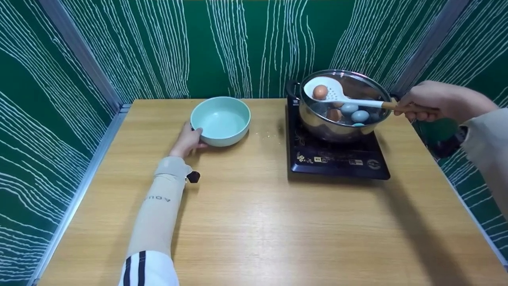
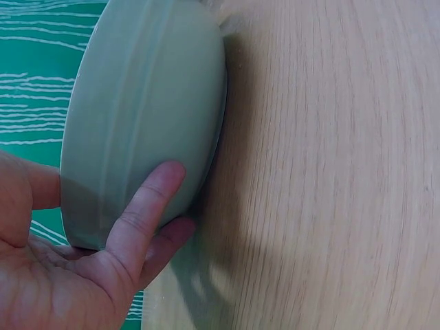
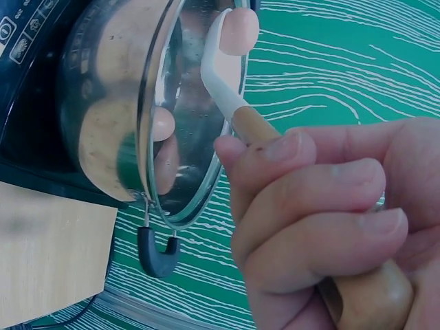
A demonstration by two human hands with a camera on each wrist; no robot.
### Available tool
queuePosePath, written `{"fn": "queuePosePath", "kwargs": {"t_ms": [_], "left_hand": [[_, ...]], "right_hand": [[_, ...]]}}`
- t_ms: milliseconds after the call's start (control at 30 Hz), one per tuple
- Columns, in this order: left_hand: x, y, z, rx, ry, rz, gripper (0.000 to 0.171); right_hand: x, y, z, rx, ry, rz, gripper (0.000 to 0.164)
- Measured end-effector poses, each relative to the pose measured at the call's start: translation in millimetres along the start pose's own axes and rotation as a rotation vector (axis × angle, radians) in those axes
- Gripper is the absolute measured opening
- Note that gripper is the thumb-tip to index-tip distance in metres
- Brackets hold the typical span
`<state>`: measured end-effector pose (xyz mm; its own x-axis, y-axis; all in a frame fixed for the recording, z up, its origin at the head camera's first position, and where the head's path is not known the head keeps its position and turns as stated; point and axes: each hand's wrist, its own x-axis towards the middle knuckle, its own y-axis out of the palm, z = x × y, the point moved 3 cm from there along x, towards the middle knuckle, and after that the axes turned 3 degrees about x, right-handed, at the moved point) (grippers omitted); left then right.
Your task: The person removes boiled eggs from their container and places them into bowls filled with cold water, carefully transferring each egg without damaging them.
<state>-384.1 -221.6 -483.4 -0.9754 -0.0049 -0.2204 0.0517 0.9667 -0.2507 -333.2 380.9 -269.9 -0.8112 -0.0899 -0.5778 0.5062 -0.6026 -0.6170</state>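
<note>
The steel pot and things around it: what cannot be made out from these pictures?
Number of eggs in steel pot: head view, slotted spoon and near wall partly hide them.
Rest of right sleeve: head view, cut off by right edge.
Labels on induction cooker: head view, too small.

- Bowl (image 1: 220,120): plain mint green
- Spoon (image 1: 361,102): white head, tan wooden handle
- Egg (image 1: 320,92) on the spoon: brown
- Pot (image 1: 337,130): shiny silver, black handles
- Eggs (image 1: 360,116) in the pot: brown and pale blue
- Cooker (image 1: 337,169): black, gold flower print
- Worktop (image 1: 254,214): tan wood grain
- Walls (image 1: 222,43): green, wavy white lines
- Left sleeve (image 1: 156,218): beige, dark lettering; white section, two black stripes
</note>
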Motion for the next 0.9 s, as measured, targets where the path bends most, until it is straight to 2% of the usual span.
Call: {"fn": "queuePosePath", "kwargs": {"t_ms": [267, 600, 900], "left_hand": [[1.7, -0.2, -0.2, -0.004, 0.007, -0.001, 0.066], [0.2, 1.0, 0.6, -0.016, 0.003, -0.002, 0.066], [-0.7, 0.8, 0.4, -0.019, 0.012, -0.002, 0.067]], "right_hand": [[-8, -1, 10, 0.021, -0.020, -0.038, 0.034], [-16, -3, 32, -0.042, -0.045, -0.061, 0.037], [-14, 4, 55, -0.046, -0.081, -0.061, 0.036]]}}
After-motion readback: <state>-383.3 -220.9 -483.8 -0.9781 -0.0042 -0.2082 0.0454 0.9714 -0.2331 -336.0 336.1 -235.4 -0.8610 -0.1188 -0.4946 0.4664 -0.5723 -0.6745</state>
